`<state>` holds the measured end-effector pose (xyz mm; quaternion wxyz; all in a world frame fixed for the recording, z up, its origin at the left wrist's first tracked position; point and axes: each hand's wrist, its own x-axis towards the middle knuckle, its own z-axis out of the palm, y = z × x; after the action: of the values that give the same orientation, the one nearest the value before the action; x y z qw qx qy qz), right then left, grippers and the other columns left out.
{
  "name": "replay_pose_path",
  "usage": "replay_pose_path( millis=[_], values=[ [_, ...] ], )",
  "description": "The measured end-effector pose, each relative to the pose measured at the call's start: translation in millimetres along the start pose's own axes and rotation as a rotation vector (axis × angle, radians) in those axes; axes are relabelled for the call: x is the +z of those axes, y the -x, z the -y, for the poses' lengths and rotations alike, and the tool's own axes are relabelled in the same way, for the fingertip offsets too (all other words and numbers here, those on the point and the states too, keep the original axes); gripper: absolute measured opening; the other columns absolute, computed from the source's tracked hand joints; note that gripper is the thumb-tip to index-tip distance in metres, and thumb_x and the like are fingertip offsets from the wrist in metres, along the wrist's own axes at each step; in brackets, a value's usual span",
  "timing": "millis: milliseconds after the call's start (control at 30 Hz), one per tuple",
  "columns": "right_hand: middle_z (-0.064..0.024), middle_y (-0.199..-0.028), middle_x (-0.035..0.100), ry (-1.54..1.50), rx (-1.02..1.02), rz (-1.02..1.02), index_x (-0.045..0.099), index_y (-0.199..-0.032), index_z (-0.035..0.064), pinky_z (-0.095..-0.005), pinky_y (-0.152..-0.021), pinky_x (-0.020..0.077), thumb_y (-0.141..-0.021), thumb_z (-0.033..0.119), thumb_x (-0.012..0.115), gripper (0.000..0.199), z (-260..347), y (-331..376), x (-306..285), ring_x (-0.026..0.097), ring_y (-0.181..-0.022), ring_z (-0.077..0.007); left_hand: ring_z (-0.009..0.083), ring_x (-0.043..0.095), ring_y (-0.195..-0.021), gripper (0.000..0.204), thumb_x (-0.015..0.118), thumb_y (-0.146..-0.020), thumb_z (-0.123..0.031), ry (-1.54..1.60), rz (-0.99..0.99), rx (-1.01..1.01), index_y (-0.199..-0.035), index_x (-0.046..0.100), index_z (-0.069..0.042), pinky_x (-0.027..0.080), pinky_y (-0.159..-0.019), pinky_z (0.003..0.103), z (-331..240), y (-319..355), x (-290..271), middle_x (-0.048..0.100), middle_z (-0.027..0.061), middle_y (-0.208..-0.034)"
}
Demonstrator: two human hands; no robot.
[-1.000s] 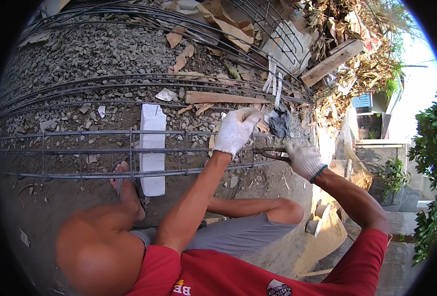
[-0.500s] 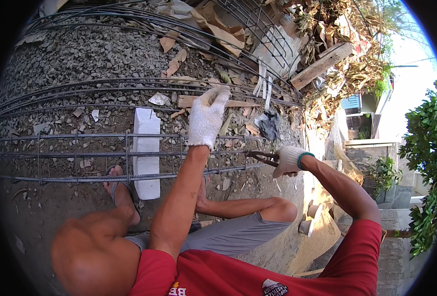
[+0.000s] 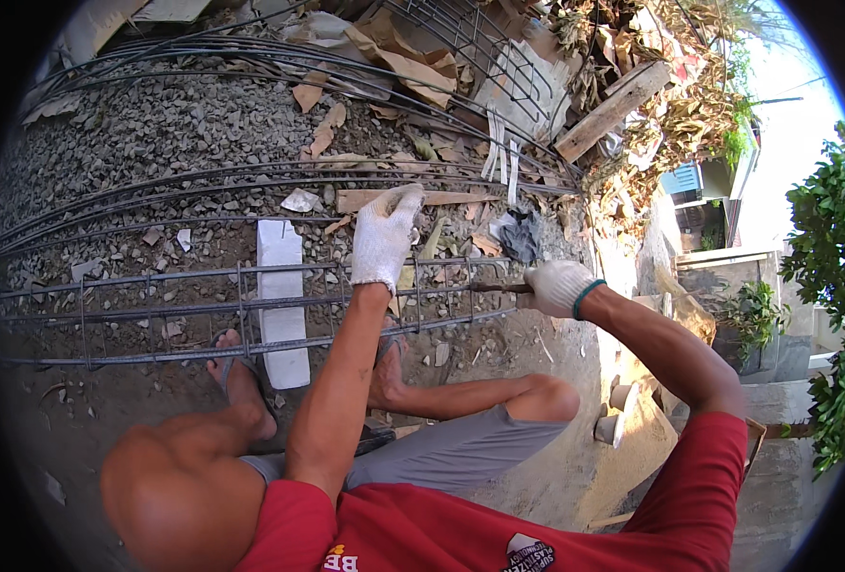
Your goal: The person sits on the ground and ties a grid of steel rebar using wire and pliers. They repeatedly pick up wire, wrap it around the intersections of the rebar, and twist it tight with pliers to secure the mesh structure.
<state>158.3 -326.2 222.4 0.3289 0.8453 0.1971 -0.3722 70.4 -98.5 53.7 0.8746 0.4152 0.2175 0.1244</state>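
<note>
My right hand (image 3: 558,288), in a white knit glove with a teal cuff, is closed around the handles of a pair of pincers (image 3: 498,287). Their jaws meet the end part of a long rebar cage (image 3: 184,309), at its middle bar. My left hand (image 3: 384,234), also gloved in white, is raised over the cage's far side with its fingers bent together; whatever they hold, if anything, is too small to make out. Beneath the cage, a white block (image 3: 281,303) lies crosswise, left of my left forearm.
Loose steel rods (image 3: 184,179) stretch across gravel (image 3: 165,110) beyond the cage. A wooden strip (image 3: 441,198), a black plastic scrap (image 3: 519,235) and a thick plank (image 3: 613,112) lie farther off among dry leaves. My sandaled feet (image 3: 241,372) are close to the cage's near side.
The pincers have turned, their handles now appearing closer together and nearly level. My right hand has moved slightly up and left, and my left hand slightly left and down.
</note>
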Motion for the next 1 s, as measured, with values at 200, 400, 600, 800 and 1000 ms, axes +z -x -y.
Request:
replay_pose_path(
  millis=[200, 400, 600, 800, 1000],
  values=[
    [-0.0074, -0.071, 0.067, -0.675, 0.11, 0.319, 0.069, -0.114, -0.0001, -0.0351, -0.051, 0.06, -0.1, 0.034, 0.067, 0.037, -49, 2, 15, 0.067, -0.057, -0.0183, 0.037, 0.072, -0.101, 0.057, 0.062, -0.099, -0.051, -0.559, 0.34, -0.055, -0.12, 0.074, 0.001, 0.054, -0.089, 0.04, 57, 37, 26, 0.077, 0.0194, -0.108],
    [-0.0037, -0.071, 0.066, -0.92, -0.019, -0.073, 0.068, -0.117, 0.0037, -0.0328, -0.047, 0.0562, -0.102, 0.028, 0.062, 0.03, -14, 59, 74, 0.065, -0.053, -0.0149, 0.0159, 0.068, -0.082, 0.069, 0.057, -0.103, -0.054, -0.573, 0.63, -0.395, -0.149, 0.053, -0.002, 0.054, -0.072, 0.031, 80, 103, 62, 0.068, 0.0118, -0.124],
    [-0.0214, -0.11, 0.075, -1.191, -0.057, -0.498, 0.065, -0.137, 0.0244, -0.0513, -0.089, 0.055, -0.095, 0.04, 0.062, 0.046, 79, 57, 123, 0.071, -0.105, -0.0424, 0.0045, 0.053, -0.055, 0.035, 0.067, -0.1, -0.028, -0.374, 0.472, -0.422, -0.122, 0.069, 0.0, 0.036, -0.045, 0.021, 18, 150, 30, 0.067, 0.0001, -0.076],
    [-0.002, -0.083, 0.066, -2.21, -0.58, 0.19, 0.043, -0.158, 0.016, -0.0269, -0.057, 0.0526, -0.099, 0.012, 0.059, 0.061, 139, 32, 127, 0.063, -0.067, -0.012, 0.0035, 0.047, -0.053, 0.034, 0.068, -0.098, -0.015, -0.397, 0.218, -0.499, -0.127, 0.068, 0.002, 0.031, -0.043, 0.021, -35, 161, -36, 0.059, -0.0019, -0.074],
    [-0.0057, -0.123, 0.063, -2.385, -0.698, 0.689, 0.025, -0.166, 0.0107, -0.0289, -0.081, 0.0542, -0.1, 0.005, 0.06, 0.076, 197, 11, 134, 0.063, -0.097, -0.0129, 0.0115, 0.047, -0.047, 0.026, 0.068, -0.098, -0.014, 0.063, 0.016, -0.644, -0.122, 0.064, -0.003, 0.037, -0.044, 0.028, -49, 150, -104, 0.054, 0.002, -0.065]
  ],
)
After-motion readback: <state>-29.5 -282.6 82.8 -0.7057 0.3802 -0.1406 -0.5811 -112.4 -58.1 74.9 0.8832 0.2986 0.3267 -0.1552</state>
